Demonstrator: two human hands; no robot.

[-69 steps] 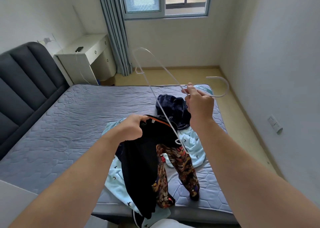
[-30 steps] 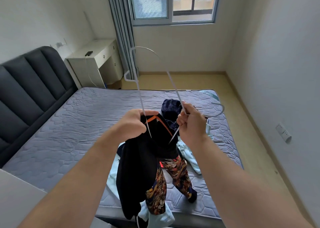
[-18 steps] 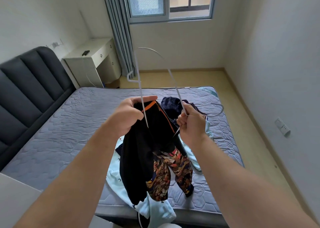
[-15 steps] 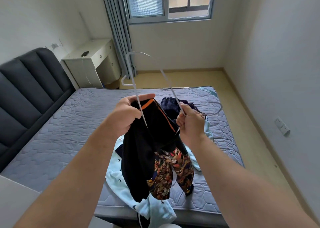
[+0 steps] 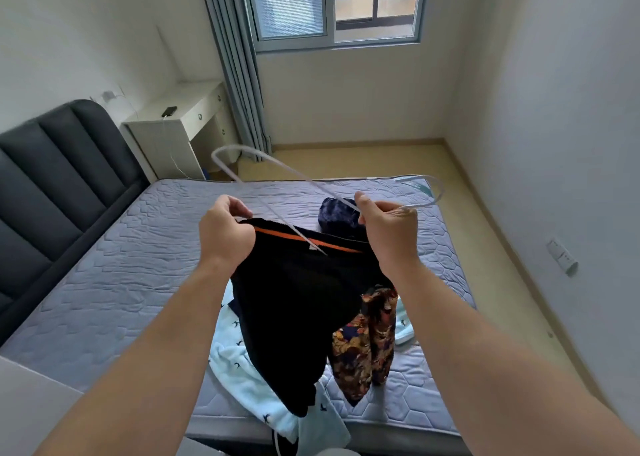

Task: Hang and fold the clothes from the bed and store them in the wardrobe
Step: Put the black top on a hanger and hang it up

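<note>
The top [image 5: 294, 303], seemingly limp and light, hangs over the bed [image 5: 121, 265], left hand [image 5: 225, 235] pinching its neckline at 9 o'clock, right hand [image 5: 389, 235] clamped on the stiff hanger [image 5: 298, 176] at 3; the neckline likely gives the surest hold.

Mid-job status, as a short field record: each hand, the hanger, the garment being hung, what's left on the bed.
left hand: grips the black garment at its orange-trimmed collar
right hand: pinches the white hanger beside its hook
hanger progress: one arm's tip crosses the orange trim at the collar; the other arm is clear of the fabric
patterned fabric: hangs beside the black garment; same piece or not, unclear
bed: navy garment, light blue garment lying on it
wardrobe: not in view
</note>
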